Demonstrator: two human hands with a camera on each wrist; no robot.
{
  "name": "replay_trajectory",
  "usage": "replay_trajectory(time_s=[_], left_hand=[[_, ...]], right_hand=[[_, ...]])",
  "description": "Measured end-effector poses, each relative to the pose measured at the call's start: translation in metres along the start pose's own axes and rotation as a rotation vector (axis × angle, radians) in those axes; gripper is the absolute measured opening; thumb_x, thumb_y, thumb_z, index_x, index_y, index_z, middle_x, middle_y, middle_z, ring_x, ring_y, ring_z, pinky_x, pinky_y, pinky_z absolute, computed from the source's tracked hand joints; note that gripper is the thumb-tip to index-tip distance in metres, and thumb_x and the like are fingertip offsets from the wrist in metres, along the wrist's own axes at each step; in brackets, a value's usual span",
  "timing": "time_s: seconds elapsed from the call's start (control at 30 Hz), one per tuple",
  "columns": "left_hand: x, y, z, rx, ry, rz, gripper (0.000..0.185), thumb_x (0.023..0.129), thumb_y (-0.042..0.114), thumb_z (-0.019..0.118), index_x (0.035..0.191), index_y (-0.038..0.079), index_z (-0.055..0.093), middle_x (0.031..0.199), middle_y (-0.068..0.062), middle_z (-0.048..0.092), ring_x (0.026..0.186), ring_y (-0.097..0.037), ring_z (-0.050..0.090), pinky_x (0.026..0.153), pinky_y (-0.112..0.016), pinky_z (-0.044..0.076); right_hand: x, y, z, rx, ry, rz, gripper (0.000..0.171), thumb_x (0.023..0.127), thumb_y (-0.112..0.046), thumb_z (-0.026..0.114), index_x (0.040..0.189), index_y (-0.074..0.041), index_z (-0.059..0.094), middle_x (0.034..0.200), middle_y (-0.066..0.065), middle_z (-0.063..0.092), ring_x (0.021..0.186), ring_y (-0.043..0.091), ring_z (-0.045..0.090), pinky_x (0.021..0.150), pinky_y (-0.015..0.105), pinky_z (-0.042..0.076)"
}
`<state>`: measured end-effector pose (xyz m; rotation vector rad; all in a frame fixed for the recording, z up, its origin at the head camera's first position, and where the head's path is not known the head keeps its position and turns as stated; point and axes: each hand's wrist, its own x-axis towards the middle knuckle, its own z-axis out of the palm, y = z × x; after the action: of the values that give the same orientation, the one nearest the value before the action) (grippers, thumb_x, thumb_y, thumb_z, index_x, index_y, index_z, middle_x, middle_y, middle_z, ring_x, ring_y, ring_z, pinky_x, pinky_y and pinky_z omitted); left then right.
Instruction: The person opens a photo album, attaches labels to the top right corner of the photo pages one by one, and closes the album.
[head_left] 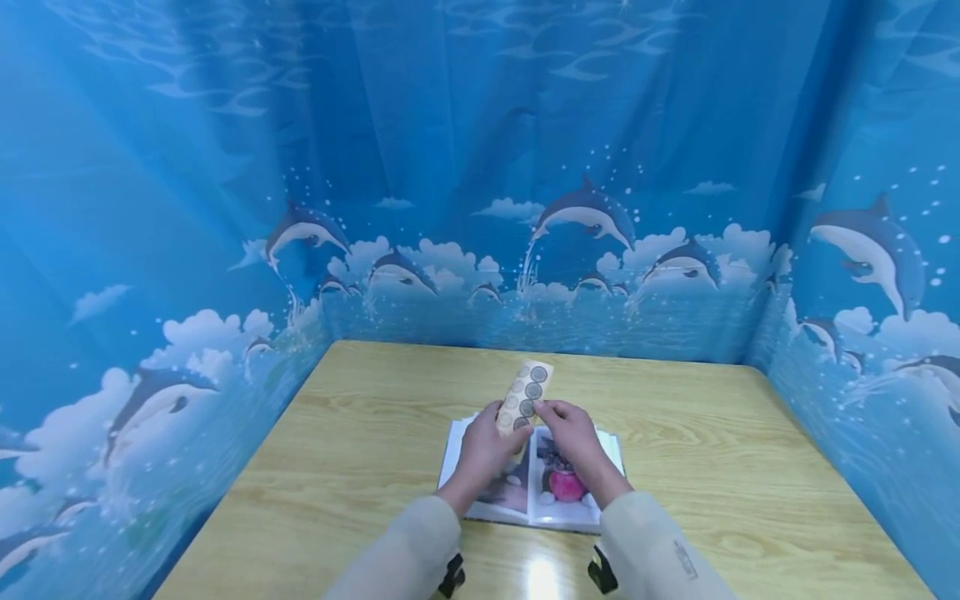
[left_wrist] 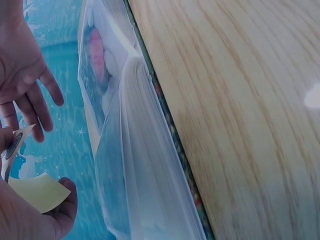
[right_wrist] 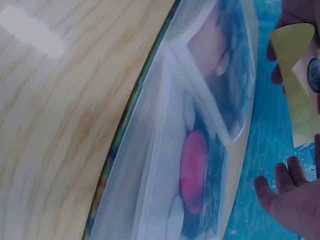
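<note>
My left hand (head_left: 486, 448) holds a narrow sheet of round stickers (head_left: 525, 390), thumb across its lower end. Dark grey circles run along its right side, paler ones along its left. My right hand (head_left: 572, 431) pinches at the right edge by a dark circle, its other fingers spread loosely in the right wrist view. The sheet's pale yellow back (left_wrist: 41, 192) shows curved in the left wrist view. Beneath both hands lies an open photo album (head_left: 612, 454) with clear sleeves; a pink round pot (head_left: 567, 486) appears in its right-hand photo.
The album rests on a light wood-grain table (head_left: 360, 433). A blue curtain (head_left: 465, 150) printed with dolphins hangs behind the table and along both sides. Glare (head_left: 543, 577) shines on the table's near part.
</note>
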<state>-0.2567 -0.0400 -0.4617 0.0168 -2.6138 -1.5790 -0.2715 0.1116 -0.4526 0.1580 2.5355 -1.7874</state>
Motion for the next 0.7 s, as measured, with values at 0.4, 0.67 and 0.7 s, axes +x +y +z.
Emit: replay_trajectory(time_s=[0.4, 0.67, 0.7], left_hand=[[-0.002, -0.002, -0.007, -0.223, -0.032, -0.07, 0.07, 0.097, 0.045, 0.059, 0.147, 0.0, 0.041, 0.127, -0.017, 0.06, 0.107, -0.028, 0.063, 0.093, -0.045, 0.053], [-0.002, -0.008, -0.013, -0.326, 0.021, -0.077, 0.059, 0.101, 0.036, 0.054, 0.145, -0.001, 0.045, 0.123, -0.018, 0.063, 0.112, -0.033, 0.06, 0.105, -0.05, 0.043], [-0.002, -0.01, -0.013, -0.319, 0.025, -0.077, 0.06, 0.1, 0.037, 0.055, 0.145, -0.001, 0.045, 0.124, -0.018, 0.063, 0.113, -0.034, 0.06, 0.104, -0.051, 0.044]], right_hand=[[-0.001, -0.004, -0.009, 0.085, 0.015, 0.003, 0.028, 0.098, -0.03, 0.06, 0.089, -0.005, 0.067, 0.114, 0.014, 0.065, 0.115, 0.033, 0.053, 0.104, 0.054, 0.038], [-0.001, -0.001, -0.016, 0.103, 0.017, 0.047, 0.026, 0.098, -0.03, 0.061, 0.092, -0.005, 0.065, 0.118, 0.014, 0.062, 0.116, 0.032, 0.051, 0.104, 0.053, 0.039], [-0.001, -0.002, -0.016, 0.111, 0.016, 0.053, 0.027, 0.099, -0.03, 0.06, 0.093, -0.005, 0.065, 0.119, 0.014, 0.061, 0.115, 0.032, 0.05, 0.103, 0.052, 0.039]])
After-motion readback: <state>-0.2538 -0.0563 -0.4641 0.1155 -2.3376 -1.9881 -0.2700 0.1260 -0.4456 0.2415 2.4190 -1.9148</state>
